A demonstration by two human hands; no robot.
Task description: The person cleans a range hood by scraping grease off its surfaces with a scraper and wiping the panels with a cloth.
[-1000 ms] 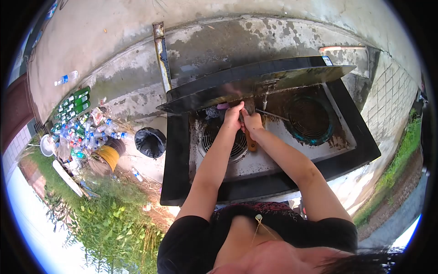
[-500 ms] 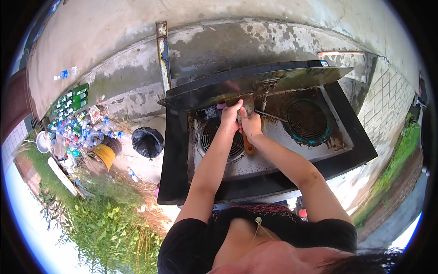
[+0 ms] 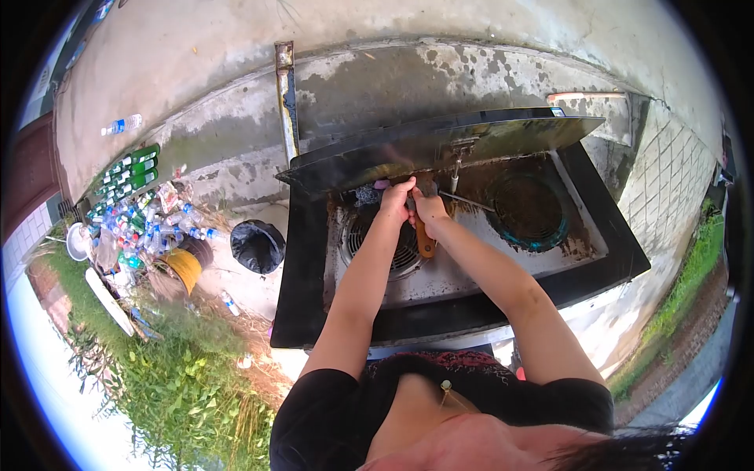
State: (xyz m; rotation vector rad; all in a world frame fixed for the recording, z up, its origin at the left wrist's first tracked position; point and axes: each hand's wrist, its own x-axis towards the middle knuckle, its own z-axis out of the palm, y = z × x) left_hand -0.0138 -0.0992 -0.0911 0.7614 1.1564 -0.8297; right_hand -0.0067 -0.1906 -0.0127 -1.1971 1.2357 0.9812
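A greasy black range hood [image 3: 292, 275] lies in front of me with its front panel [image 3: 361, 157] raised. Both hands are over its inner tray, near the base of that panel. My left hand [image 3: 395, 202] and my right hand [image 3: 429, 207] close together around a scraper [image 3: 426, 240] with an orange-brown wooden handle. Its handle points toward me, and its blade is largely hidden by my fingers. Below my left hand is a round fan grille [image 3: 402, 253]. A second grille [image 3: 528, 208], brown with grime and rimmed in teal, sits to the right.
A metal wool pad [image 3: 366, 195] and a small purple item [image 3: 382, 184] lie left of my hands. A metal rod [image 3: 471, 202] props near the panel. Left stand a black-lined bin [image 3: 257, 246], plastic bottles [image 3: 157, 231] and a yellow bucket [image 3: 182, 268]. Behind runs a stained wall [image 3: 377, 86].
The hands stay closed on the scraper and have shifted only slightly at the panel's base. The camera view has moved a little.
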